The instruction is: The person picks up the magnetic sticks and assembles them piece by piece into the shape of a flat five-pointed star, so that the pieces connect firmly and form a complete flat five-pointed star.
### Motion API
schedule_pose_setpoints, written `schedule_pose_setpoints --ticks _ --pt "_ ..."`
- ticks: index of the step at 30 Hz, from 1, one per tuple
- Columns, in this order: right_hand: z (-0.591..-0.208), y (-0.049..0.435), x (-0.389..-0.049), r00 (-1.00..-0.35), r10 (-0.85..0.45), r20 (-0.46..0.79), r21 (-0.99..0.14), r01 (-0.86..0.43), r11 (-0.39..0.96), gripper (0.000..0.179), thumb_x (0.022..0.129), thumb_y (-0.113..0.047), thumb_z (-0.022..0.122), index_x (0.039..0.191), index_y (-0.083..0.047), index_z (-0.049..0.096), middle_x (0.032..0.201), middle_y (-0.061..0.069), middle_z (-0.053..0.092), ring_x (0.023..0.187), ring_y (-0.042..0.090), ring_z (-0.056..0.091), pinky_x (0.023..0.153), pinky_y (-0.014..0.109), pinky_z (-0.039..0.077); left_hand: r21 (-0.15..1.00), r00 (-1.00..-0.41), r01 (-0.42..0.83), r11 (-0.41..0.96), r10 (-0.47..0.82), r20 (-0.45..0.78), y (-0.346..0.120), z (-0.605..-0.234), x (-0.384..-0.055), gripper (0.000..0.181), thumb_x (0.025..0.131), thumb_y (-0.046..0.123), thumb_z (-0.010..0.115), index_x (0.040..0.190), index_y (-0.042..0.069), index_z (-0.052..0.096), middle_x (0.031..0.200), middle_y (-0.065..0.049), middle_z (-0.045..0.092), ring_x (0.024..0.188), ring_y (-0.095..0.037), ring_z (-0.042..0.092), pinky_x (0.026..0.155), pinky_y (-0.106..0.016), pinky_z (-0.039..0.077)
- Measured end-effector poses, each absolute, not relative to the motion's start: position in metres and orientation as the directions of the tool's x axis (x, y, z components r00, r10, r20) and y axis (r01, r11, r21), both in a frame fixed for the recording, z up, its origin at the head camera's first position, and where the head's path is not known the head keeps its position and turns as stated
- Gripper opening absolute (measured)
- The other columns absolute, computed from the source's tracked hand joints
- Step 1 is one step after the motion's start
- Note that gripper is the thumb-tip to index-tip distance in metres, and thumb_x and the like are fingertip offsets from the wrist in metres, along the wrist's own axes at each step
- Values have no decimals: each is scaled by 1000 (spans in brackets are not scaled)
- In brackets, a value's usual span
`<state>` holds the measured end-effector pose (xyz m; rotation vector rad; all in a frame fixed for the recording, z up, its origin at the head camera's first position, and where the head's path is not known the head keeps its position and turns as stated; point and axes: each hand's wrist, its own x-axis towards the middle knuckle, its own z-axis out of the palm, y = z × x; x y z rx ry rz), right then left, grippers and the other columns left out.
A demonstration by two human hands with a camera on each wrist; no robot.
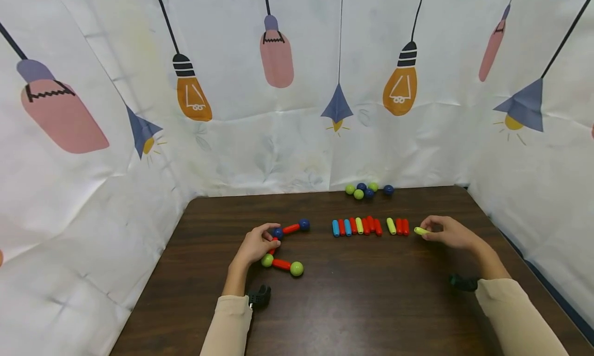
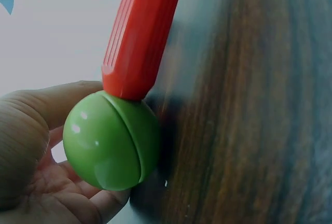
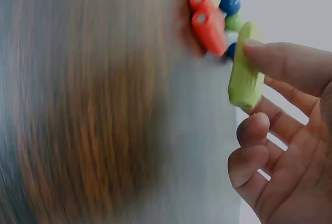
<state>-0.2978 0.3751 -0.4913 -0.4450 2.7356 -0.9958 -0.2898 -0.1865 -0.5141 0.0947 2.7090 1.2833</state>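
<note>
On the left of the table, my left hand (image 1: 252, 245) grips a chain of red rods and balls near its middle red rod (image 1: 273, 247). Two blue balls sit at the chain's far end, the outer blue ball (image 1: 304, 224) joined by a red rod (image 1: 291, 229). At the near end are two green balls joined by a red rod (image 1: 281, 264); one green ball (image 2: 111, 141) looms large in the left wrist view. Between thumb and fingers, my right hand (image 1: 445, 232) pinches a yellow-green rod (image 3: 246, 68), at the right end of the rod row.
A row of blue, red and yellow rods (image 1: 356, 226) lies right of centre, with a smaller group of red rods (image 1: 402, 227) beside it. Several loose green and blue balls (image 1: 369, 193) rest by the far edge. A patterned curtain (image 1: 301, 155) hangs behind the table (image 1: 352, 304).
</note>
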Motion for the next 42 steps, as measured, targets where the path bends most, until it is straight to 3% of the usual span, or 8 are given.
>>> schedule_pose_setpoints --ticks 9,15,19,27,34,42 --pt "-483 336 -288 -938 -342 -58 -810 -156 565 28 102 -24 64 118 -1 61 95 11 62 77 20 55 65 29 47 768 -990 -7 640 103 -95 -187 -517 -291 47 92 19 77 137 24 65 96 -6 64 78 -21 57 69 -33 45" --pt "-486 302 -289 -909 -415 20 -826 -249 506 36 104 -19 61 135 -2 56 93 12 58 68 17 53 58 28 47 768 -990 1 641 111 -91 -187 -515 -292 43 94 21 75 136 22 65 93 -7 65 75 -20 57 66 -32 44" --pt "-487 276 -291 -877 -479 32 -836 -287 468 39 105 -18 60 138 -1 54 91 13 57 66 16 54 59 30 49 764 -990 10 645 112 -81 -187 -514 -294 40 95 23 73 135 21 66 92 -6 66 72 -19 57 65 -32 44" --pt "-498 219 -293 -820 -572 -11 -886 -257 386 38 106 -19 57 138 0 53 92 15 59 76 36 65 66 39 58 752 -991 21 658 111 -70 -186 -516 -294 30 96 24 73 125 22 69 97 -7 65 76 -20 56 68 -33 44" --pt "-510 170 -295 -798 -600 -52 -919 -197 342 36 105 -19 58 137 -3 53 90 9 62 75 24 67 68 38 59 748 -991 33 662 120 -62 -186 -515 -295 24 96 24 73 120 22 70 106 -9 66 85 -23 58 72 -35 45" --pt "-523 126 -298 -804 -589 -78 -937 -144 320 34 105 -15 58 136 -2 53 89 12 66 72 19 68 67 36 60 748 -990 30 664 120 -68 -188 -515 -294 25 95 23 73 120 21 70 108 -8 65 86 -22 57 73 -35 45"
